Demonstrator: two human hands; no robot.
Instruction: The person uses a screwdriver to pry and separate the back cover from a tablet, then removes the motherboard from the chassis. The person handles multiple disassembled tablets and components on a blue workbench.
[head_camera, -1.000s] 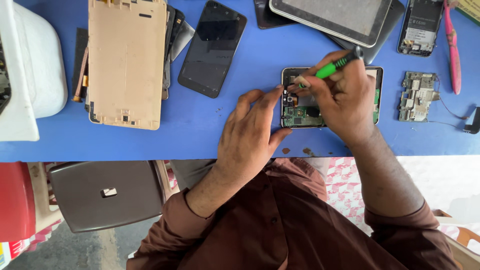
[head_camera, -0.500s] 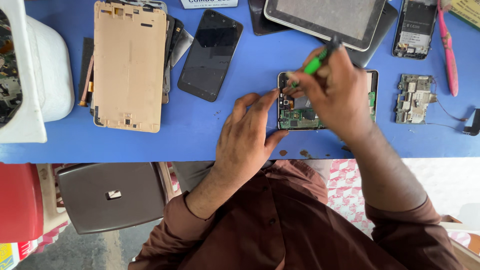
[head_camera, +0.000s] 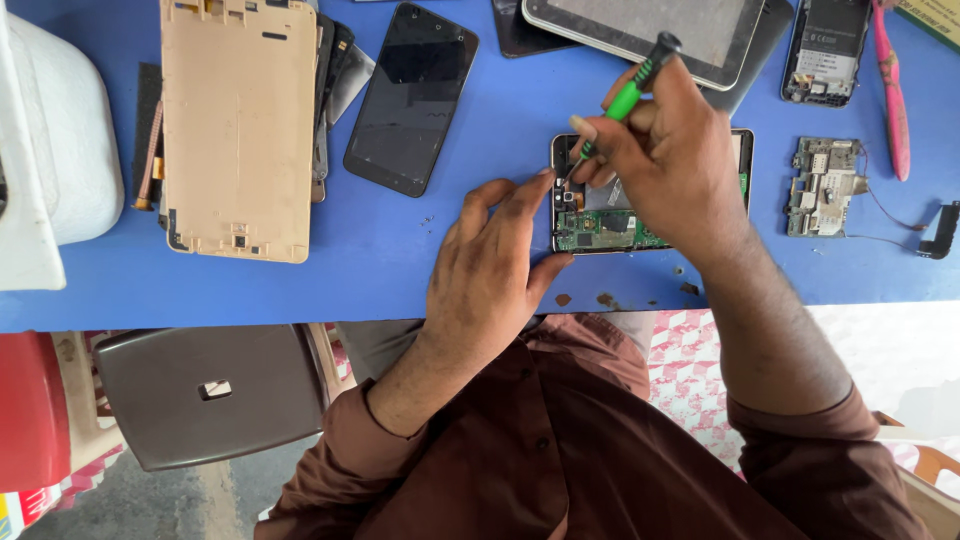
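Two phones (head_camera: 412, 95), loose board (head_camera: 824, 185) flank opened phone (head_camera: 610, 228).

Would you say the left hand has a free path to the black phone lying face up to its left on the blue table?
Probably yes: the left hand rests at the opened phone, and only bare blue table lies between it and the black phone.

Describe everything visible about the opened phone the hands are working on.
The opened phone lies flat on the blue table near its front edge, back cover off. A green circuit board with small dark and metallic parts shows inside a dark frame. The left hand steadies its left edge with fingertips. The right hand covers most of its upper half and holds a green-and-black screwdriver, tip pointed down into the phone's upper left area. Its right edge shows a strip of green.
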